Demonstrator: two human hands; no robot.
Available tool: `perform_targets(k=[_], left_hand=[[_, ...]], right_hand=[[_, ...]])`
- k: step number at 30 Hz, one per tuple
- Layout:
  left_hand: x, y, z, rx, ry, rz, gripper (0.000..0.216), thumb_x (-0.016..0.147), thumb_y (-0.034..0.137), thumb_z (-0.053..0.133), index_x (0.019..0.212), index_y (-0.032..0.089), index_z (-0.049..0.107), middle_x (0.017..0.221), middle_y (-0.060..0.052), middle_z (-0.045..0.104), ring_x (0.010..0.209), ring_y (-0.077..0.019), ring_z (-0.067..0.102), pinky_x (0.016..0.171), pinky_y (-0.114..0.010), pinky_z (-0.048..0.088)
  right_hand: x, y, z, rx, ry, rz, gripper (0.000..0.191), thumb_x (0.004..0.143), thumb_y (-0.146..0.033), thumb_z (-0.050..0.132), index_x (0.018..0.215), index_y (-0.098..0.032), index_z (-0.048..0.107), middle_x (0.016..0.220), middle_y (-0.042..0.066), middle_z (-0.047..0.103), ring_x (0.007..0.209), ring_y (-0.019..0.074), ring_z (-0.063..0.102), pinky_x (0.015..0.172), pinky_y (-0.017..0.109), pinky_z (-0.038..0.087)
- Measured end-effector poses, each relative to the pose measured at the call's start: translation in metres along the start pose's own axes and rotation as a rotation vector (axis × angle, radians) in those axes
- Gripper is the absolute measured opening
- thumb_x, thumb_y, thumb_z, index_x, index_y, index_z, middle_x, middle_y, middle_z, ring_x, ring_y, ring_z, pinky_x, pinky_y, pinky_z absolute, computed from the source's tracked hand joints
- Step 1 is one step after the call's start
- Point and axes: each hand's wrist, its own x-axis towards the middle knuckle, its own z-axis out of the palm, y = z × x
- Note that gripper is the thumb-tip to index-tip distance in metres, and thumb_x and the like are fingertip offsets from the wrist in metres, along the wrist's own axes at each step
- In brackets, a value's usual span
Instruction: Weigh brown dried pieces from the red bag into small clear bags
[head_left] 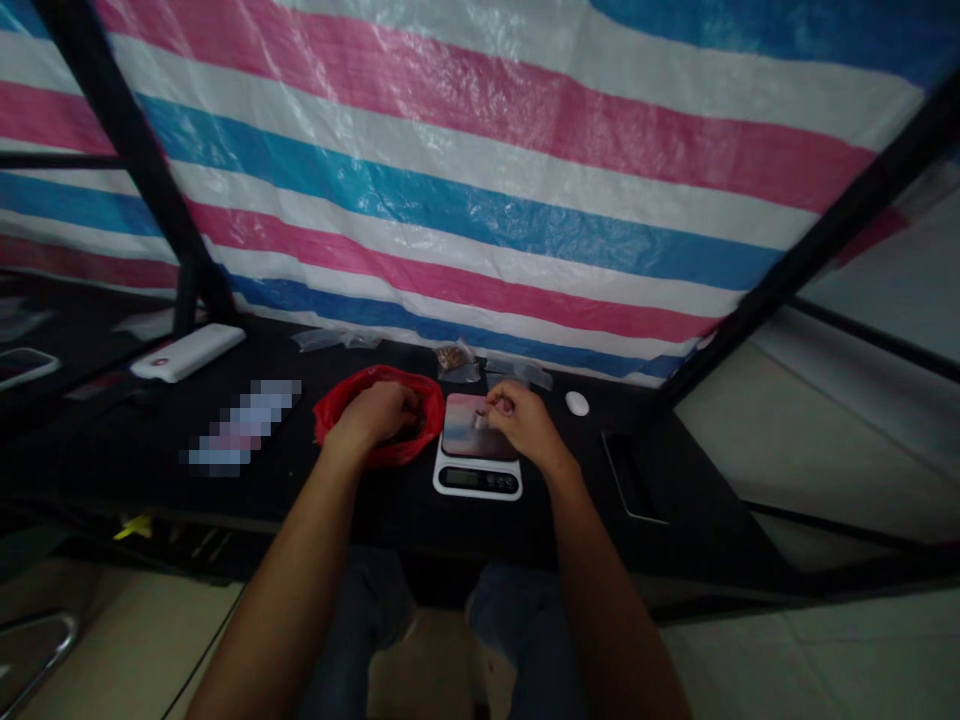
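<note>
My left hand [386,410] reaches into an open red plastic bag [337,395], fingers curled down among dark small contents. What those fingers hold is hidden. Just right of the bag stands a white kitchen scale [478,480] with a shiny plate and a dark display along its front. Over the right side of the plate, my right hand [517,412] has its thumb and fingertips pinched together. A small, shiny metallic-looking item [480,420] is at its fingertips, above or on the plate; I cannot tell whether it is gripped.
Behind the scale lies a clear bag of small brown pieces [454,358], with clear plastic bags [519,373] beside it. A white round object [577,403] and a dark phone [631,475] are to the right. A white power bank [189,353] lies left on the black table [405,520].
</note>
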Motion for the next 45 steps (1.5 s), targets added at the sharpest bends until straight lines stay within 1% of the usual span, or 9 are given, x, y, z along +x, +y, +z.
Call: perform_targets(k=[4, 6, 10, 14, 22, 28, 33, 40, 45], left_hand=[[-0.006, -0.002, -0.003, 0.012, 0.059, -0.016, 0.025, 0.087, 0.019, 0.067, 0.106, 0.022, 0.083, 0.114, -0.009, 0.081, 0.108, -0.0253, 0.074, 0.093, -0.027, 0.051], [-0.008, -0.001, -0.007, 0.007, 0.080, -0.005, 0.026, 0.087, 0.019, 0.066, 0.107, 0.022, 0.083, 0.114, -0.009, 0.081, 0.108, -0.0256, 0.074, 0.094, -0.028, 0.052], [-0.011, 0.006, -0.016, -0.028, 0.188, 0.071, 0.026, 0.089, 0.022, 0.064, 0.106, 0.022, 0.084, 0.109, -0.008, 0.082, 0.103, -0.0267, 0.075, 0.091, -0.028, 0.054], [-0.009, 0.022, -0.018, -0.147, 0.285, 0.187, 0.025, 0.091, 0.024, 0.063, 0.105, 0.019, 0.083, 0.109, -0.008, 0.082, 0.100, -0.0254, 0.075, 0.092, -0.029, 0.054], [0.004, 0.067, -0.003, -0.286, 0.241, 0.485, 0.020, 0.096, 0.022, 0.062, 0.102, 0.017, 0.081, 0.107, -0.008, 0.080, 0.101, -0.0226, 0.072, 0.093, -0.029, 0.052], [0.014, 0.079, 0.010, -0.241, 0.188, 0.548, 0.022, 0.097, 0.020, 0.061, 0.103, 0.017, 0.081, 0.110, -0.010, 0.079, 0.103, -0.0234, 0.071, 0.094, -0.030, 0.051], [0.017, 0.079, 0.015, -0.226, 0.152, 0.512, 0.025, 0.094, 0.020, 0.061, 0.110, 0.020, 0.081, 0.115, -0.010, 0.079, 0.107, -0.0250, 0.072, 0.098, -0.031, 0.052], [0.013, 0.084, 0.016, -0.264, 0.081, 0.473, 0.034, 0.091, 0.016, 0.063, 0.121, 0.021, 0.078, 0.119, -0.008, 0.080, 0.108, -0.0258, 0.074, 0.098, -0.032, 0.054], [0.011, 0.081, 0.017, -0.313, 0.093, 0.460, 0.041, 0.089, 0.012, 0.063, 0.127, 0.020, 0.075, 0.122, -0.009, 0.078, 0.111, -0.0257, 0.073, 0.102, -0.032, 0.053]], right_hand=[[-0.007, 0.002, 0.007, 0.004, 0.018, -0.057, 0.008, 0.087, -0.025, 0.067, 0.085, -0.021, 0.074, 0.086, 0.004, 0.070, 0.079, 0.0181, 0.060, 0.075, 0.031, 0.046], [-0.008, 0.001, 0.008, 0.023, 0.078, -0.054, 0.012, 0.089, -0.026, 0.064, 0.086, -0.021, 0.074, 0.088, 0.005, 0.071, 0.080, 0.0190, 0.062, 0.075, 0.032, 0.047], [-0.010, 0.005, 0.010, 0.057, 0.233, 0.011, 0.019, 0.091, -0.032, 0.061, 0.089, -0.020, 0.075, 0.090, 0.006, 0.071, 0.078, 0.0191, 0.062, 0.074, 0.033, 0.049], [-0.011, 0.010, 0.010, 0.095, 0.297, 0.076, 0.021, 0.090, -0.034, 0.060, 0.091, -0.019, 0.074, 0.093, 0.007, 0.074, 0.079, 0.0199, 0.063, 0.075, 0.033, 0.050], [-0.013, 0.013, 0.009, 0.068, 0.271, 0.154, 0.021, 0.092, -0.032, 0.059, 0.095, -0.019, 0.074, 0.094, 0.006, 0.075, 0.083, 0.0203, 0.064, 0.081, 0.033, 0.052], [-0.011, 0.042, -0.004, -0.169, 0.253, 0.211, 0.021, 0.089, -0.022, 0.060, 0.102, -0.020, 0.077, 0.109, 0.011, 0.076, 0.098, 0.0246, 0.066, 0.095, 0.040, 0.051], [0.004, 0.060, -0.008, -0.248, 0.171, 0.228, 0.021, 0.090, -0.018, 0.062, 0.103, -0.018, 0.079, 0.114, 0.013, 0.077, 0.111, 0.0270, 0.068, 0.108, 0.046, 0.047], [0.023, 0.070, -0.016, -0.070, -0.094, 0.261, 0.024, 0.092, -0.011, 0.059, 0.099, -0.018, 0.081, 0.111, 0.009, 0.081, 0.105, 0.0235, 0.074, 0.099, 0.039, 0.055], [0.037, 0.082, -0.023, -0.034, -0.265, 0.238, 0.021, 0.087, -0.009, 0.064, 0.090, -0.019, 0.082, 0.099, 0.006, 0.083, 0.096, 0.0219, 0.076, 0.093, 0.036, 0.057]])
